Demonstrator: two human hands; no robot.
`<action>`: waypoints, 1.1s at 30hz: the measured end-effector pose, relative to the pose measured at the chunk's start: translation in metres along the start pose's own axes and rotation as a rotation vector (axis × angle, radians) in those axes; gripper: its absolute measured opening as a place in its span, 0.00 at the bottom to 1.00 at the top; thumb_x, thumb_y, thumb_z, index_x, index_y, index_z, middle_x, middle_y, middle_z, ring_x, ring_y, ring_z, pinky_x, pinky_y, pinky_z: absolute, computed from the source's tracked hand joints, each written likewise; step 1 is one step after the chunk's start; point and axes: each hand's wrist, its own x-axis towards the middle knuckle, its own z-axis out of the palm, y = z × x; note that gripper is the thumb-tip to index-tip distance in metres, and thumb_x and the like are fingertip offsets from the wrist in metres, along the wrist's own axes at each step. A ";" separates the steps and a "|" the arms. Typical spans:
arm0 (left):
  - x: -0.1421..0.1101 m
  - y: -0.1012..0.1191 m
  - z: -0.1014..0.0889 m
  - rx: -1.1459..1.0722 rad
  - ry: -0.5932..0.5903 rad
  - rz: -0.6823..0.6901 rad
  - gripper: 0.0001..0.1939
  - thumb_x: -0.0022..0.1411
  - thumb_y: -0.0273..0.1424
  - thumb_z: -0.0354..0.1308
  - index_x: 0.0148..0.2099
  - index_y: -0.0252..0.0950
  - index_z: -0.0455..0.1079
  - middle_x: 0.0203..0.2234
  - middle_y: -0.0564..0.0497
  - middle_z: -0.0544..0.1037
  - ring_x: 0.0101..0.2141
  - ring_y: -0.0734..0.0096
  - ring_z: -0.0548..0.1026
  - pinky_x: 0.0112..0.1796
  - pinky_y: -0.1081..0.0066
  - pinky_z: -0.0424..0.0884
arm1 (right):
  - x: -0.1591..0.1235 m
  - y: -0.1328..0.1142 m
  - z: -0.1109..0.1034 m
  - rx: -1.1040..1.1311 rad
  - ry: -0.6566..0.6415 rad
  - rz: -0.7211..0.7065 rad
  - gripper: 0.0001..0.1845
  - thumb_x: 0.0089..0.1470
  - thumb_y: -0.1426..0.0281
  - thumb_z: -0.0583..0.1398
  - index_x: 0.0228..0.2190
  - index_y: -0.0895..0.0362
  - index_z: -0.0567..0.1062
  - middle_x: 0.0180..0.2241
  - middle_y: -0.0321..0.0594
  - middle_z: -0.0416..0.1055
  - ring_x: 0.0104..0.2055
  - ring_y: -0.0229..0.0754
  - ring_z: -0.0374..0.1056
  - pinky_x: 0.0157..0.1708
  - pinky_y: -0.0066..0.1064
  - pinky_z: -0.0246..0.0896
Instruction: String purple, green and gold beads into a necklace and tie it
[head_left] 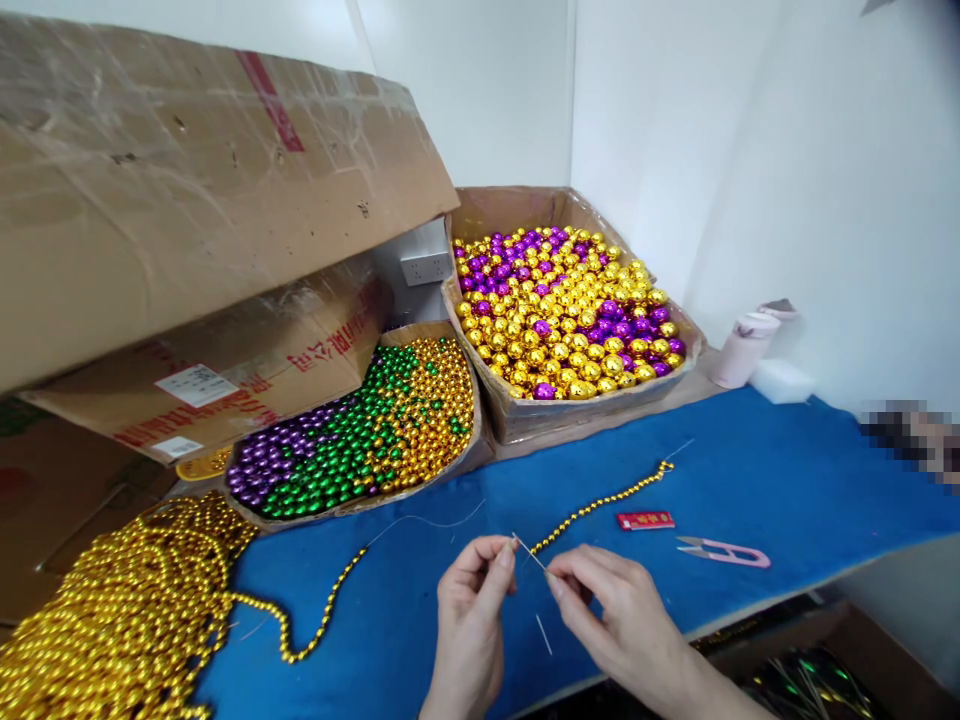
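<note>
Between my two hands, over the blue cloth (pixel 375 610), runs a thin, straight, pale needle (pixel 531 553). The thumb and forefinger of my right hand (pixel 619 610) are pinched on its near end. My left hand (pixel 472 615) is closed in a pinch at the far end; whatever is between those fingertips is too fine to make out. Just behind the hands lies a short strand of gold beads (pixel 600 512), with loose thread at its far end. Another thin white sliver (pixel 544 635) rests on the cloth between my wrists.
Small scissors (pixel 724 551) and a red packet (pixel 646 520) lie right of my hands. Heaped gold bead strings (pixel 112 610) fill the left side. Behind stand cartons of small mixed beads (pixel 352 440) and larger gold and purple balls (pixel 562 310). A pink bottle (pixel 745 350) stands back right.
</note>
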 end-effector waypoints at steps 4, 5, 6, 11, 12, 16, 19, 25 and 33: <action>0.000 -0.001 -0.001 0.003 -0.006 0.009 0.07 0.56 0.33 0.61 0.34 0.34 0.72 0.25 0.54 0.69 0.26 0.77 0.62 0.30 0.76 0.61 | 0.001 -0.001 0.000 -0.003 -0.007 0.006 0.07 0.59 0.73 0.52 0.32 0.54 0.70 0.28 0.34 0.69 0.30 0.36 0.64 0.31 0.27 0.54; -0.001 -0.002 -0.001 0.004 -0.008 0.010 0.07 0.56 0.33 0.61 0.34 0.34 0.72 0.25 0.54 0.69 0.26 0.77 0.62 0.30 0.76 0.61 | 0.001 -0.001 0.000 -0.003 -0.008 0.006 0.07 0.59 0.73 0.52 0.32 0.54 0.70 0.28 0.34 0.69 0.30 0.36 0.64 0.31 0.27 0.54; -0.001 -0.002 -0.001 0.004 -0.009 0.010 0.07 0.57 0.33 0.61 0.34 0.34 0.72 0.25 0.54 0.69 0.26 0.77 0.62 0.30 0.76 0.61 | 0.001 -0.001 0.000 -0.004 -0.011 0.008 0.07 0.59 0.73 0.52 0.32 0.53 0.69 0.28 0.34 0.69 0.30 0.36 0.64 0.31 0.27 0.53; 0.000 -0.003 -0.002 0.030 -0.022 0.019 0.07 0.57 0.34 0.61 0.34 0.34 0.72 0.24 0.54 0.68 0.26 0.77 0.62 0.30 0.77 0.61 | 0.002 0.001 -0.001 -0.001 -0.018 0.013 0.07 0.60 0.73 0.52 0.32 0.53 0.69 0.28 0.34 0.69 0.30 0.36 0.64 0.31 0.27 0.53; 0.001 -0.003 -0.002 0.034 -0.024 0.021 0.07 0.57 0.34 0.61 0.34 0.34 0.72 0.24 0.55 0.68 0.26 0.77 0.62 0.30 0.77 0.61 | 0.002 0.001 -0.002 0.001 -0.020 0.014 0.07 0.60 0.72 0.52 0.32 0.53 0.69 0.28 0.34 0.69 0.30 0.36 0.64 0.31 0.27 0.53; 0.001 -0.003 -0.002 0.042 -0.020 0.028 0.07 0.57 0.33 0.61 0.34 0.34 0.72 0.24 0.55 0.68 0.26 0.77 0.62 0.30 0.77 0.61 | 0.002 0.000 -0.003 0.006 -0.023 0.018 0.08 0.60 0.72 0.52 0.32 0.53 0.70 0.28 0.34 0.69 0.30 0.36 0.64 0.31 0.27 0.53; 0.001 -0.003 -0.002 0.047 -0.017 0.030 0.07 0.57 0.34 0.61 0.34 0.34 0.72 0.25 0.54 0.69 0.26 0.77 0.62 0.29 0.77 0.61 | 0.003 -0.001 -0.003 -0.003 -0.023 0.016 0.08 0.59 0.72 0.52 0.32 0.53 0.70 0.27 0.35 0.69 0.30 0.37 0.65 0.31 0.27 0.54; 0.001 -0.003 -0.002 0.051 -0.017 0.031 0.07 0.56 0.34 0.61 0.34 0.34 0.73 0.24 0.54 0.69 0.26 0.77 0.62 0.29 0.77 0.62 | 0.003 0.000 -0.004 -0.004 -0.021 0.006 0.08 0.59 0.72 0.52 0.32 0.53 0.70 0.27 0.34 0.69 0.29 0.36 0.64 0.30 0.27 0.54; 0.001 -0.005 -0.001 0.069 -0.011 0.032 0.07 0.56 0.34 0.61 0.33 0.34 0.73 0.24 0.54 0.68 0.26 0.77 0.62 0.29 0.77 0.61 | 0.001 -0.001 -0.003 -0.023 -0.029 0.008 0.08 0.59 0.72 0.52 0.32 0.53 0.70 0.27 0.34 0.69 0.29 0.36 0.64 0.31 0.27 0.53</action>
